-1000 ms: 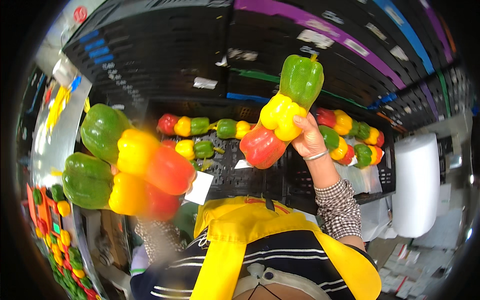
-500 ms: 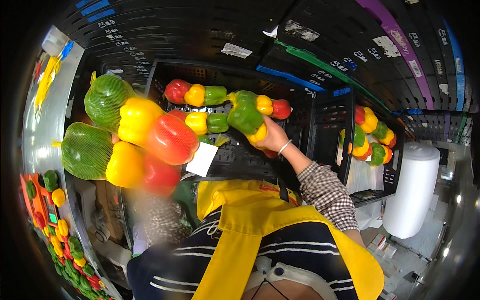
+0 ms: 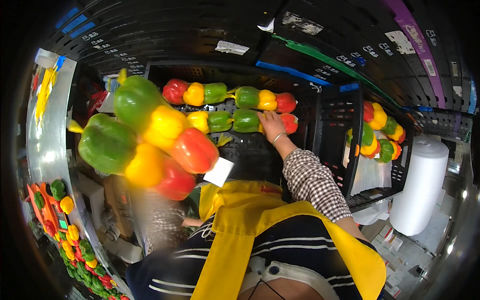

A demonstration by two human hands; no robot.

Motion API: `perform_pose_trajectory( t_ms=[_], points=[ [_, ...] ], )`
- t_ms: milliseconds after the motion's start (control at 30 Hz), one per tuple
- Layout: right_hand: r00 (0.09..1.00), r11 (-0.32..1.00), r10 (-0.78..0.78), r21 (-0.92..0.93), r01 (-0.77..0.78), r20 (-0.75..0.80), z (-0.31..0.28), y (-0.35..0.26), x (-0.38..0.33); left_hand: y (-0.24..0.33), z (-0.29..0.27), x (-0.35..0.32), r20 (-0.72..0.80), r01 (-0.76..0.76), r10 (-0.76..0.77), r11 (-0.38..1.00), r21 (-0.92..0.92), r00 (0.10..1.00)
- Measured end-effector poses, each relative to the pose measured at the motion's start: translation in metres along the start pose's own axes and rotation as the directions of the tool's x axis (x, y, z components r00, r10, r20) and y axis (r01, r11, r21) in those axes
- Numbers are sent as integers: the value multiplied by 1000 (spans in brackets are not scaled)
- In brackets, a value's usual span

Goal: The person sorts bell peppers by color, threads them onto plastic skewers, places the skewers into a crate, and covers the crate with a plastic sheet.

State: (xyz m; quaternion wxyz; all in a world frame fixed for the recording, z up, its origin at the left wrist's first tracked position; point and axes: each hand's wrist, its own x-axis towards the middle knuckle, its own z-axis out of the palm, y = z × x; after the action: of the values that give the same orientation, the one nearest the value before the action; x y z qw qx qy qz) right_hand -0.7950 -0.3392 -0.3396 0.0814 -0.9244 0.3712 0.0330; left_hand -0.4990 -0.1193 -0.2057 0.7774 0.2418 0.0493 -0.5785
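My right hand (image 3: 272, 126) rests on a netted three-pepper pack inside a black crate (image 3: 250, 155), its fingers curled over the yellow middle pepper. That pack's green pepper (image 3: 245, 121) and red pepper (image 3: 289, 123) show on either side of the hand. Close to the camera, two more netted packs hang in the air at the left, each with a green pepper (image 3: 108, 144), a yellow one and a red pepper (image 3: 196, 150). They hide my left hand, which appears to hold them from behind; its checked sleeve (image 3: 162, 217) is below. A white tag (image 3: 218, 172) dangles beside them.
Another netted pack (image 3: 195, 93) lies in the crate's far row. At the right stand a smaller black crate (image 3: 357, 150) with pepper packs and a white roll (image 3: 420, 185). Loose peppers (image 3: 85, 260) fill the lower left, beside a metal counter (image 3: 52, 130). Stacked black crates line the back.
My right hand has lowered its pepper pack into the crate's nearer row, lining it up with the others. The packs at the left have shifted slightly right in view.
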Motion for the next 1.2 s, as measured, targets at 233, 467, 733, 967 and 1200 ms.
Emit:
perform_pose_trajectory(
  t_ms=[233, 467, 733, 967, 1200],
  points=[
    [964, 904, 262, 336, -263, 51, -28, -21, 19, -13, -19, 58, -19, 102, -101, 992, 73, 995],
    [973, -29, -149, 983, -181, 175, -137, -71, 38, -38, 3, 65, 131, 292, -295, 955, 40, 946],
    [970, -487, -96, 840, -240, 221, -130, -51, 5, -56, 65, 47, 308, 361, -378, 926, 115, 873],
    [989, -865, 101, 501, 35, 106, -152, -32, -31, -51, 62, 54, 546, 323, -352, 934, 152, 760],
    [946, -786, 300, 530, 317, -122, -225, -30, -76, -63, 83, 42, 537, 439, -429, 891, 118, 726]
  ],
)
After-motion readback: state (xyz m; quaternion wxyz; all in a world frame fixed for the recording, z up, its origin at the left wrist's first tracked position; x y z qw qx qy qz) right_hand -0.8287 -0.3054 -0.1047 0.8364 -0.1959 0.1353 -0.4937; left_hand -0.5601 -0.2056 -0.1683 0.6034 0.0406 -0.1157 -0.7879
